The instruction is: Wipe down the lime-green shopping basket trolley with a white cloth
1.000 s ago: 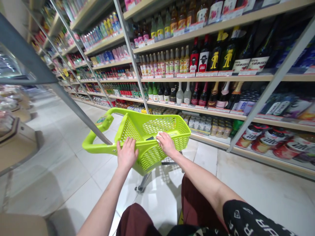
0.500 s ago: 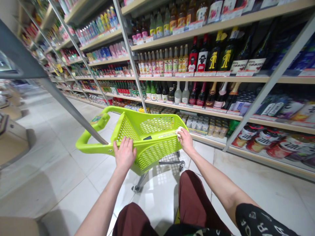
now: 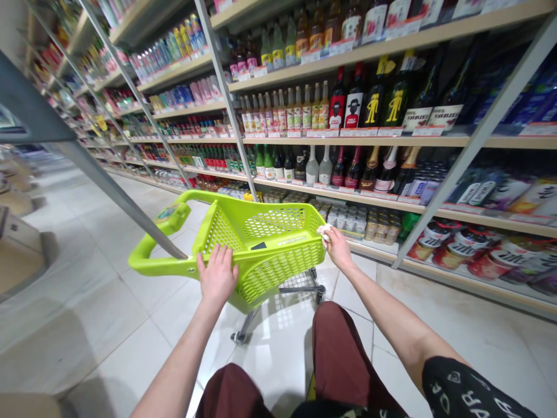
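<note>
A bright green shopping cart (image 3: pixel 278 270) stands in front of me, its curved handle to the left. My left hand (image 3: pixel 217 273) rests on the near rim with its fingers spread, holding nothing. At the cart's right front corner, my right hand (image 3: pixel 337 245) pinches a crumpled white cloth or tissue (image 3: pixel 324 231), which is beside the rim. A small dark flat object (image 3: pixel 258 246) lies inside the basket.
Shelves (image 3: pixel 357 141) of bottles and cans run behind the cart. A grey pole (image 3: pixel 126 191) slants across the left side down to the cart. Cardboard boxes (image 3: pixel 20 249) stand at the far left. My knees are just below the cart.
My right hand has moved slightly to the right with the white cloth, off the cart's corner rim. My left hand remains on the near rim.
</note>
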`<action>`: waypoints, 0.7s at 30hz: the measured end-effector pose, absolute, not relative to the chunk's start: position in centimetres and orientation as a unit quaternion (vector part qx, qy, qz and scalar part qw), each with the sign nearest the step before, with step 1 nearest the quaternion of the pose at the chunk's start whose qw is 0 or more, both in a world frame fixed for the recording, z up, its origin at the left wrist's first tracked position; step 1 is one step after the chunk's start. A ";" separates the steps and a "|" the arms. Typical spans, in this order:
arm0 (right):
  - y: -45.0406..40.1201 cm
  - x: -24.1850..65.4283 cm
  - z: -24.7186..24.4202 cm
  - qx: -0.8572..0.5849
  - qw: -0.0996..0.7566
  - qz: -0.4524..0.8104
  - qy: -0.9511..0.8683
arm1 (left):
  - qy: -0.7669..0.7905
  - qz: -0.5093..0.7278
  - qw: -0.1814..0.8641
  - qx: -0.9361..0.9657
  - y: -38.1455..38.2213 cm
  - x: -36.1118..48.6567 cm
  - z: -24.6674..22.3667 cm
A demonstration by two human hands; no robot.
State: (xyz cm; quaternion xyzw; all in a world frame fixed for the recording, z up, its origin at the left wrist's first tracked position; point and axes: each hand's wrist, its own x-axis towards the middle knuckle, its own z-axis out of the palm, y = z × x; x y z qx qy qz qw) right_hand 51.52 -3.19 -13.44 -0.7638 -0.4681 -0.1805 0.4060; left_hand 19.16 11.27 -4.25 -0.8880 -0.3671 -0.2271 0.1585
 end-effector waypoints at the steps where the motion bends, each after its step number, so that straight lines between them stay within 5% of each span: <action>1: -3.1 51.2 -13.5 -0.760 0.396 -0.183 -0.481 | -0.368 -0.229 0.159 -0.887 11.3 19.2 -4.3; 10: -2.0 50.7 -12.2 -0.778 0.330 -0.144 -0.515 | -0.357 -0.214 0.171 -0.893 11.3 19.0 -4.0; 21: -1.8 48.3 -13.3 -0.726 0.426 -0.166 -0.513 | -0.365 -0.230 0.159 -0.888 11.0 19.3 -4.0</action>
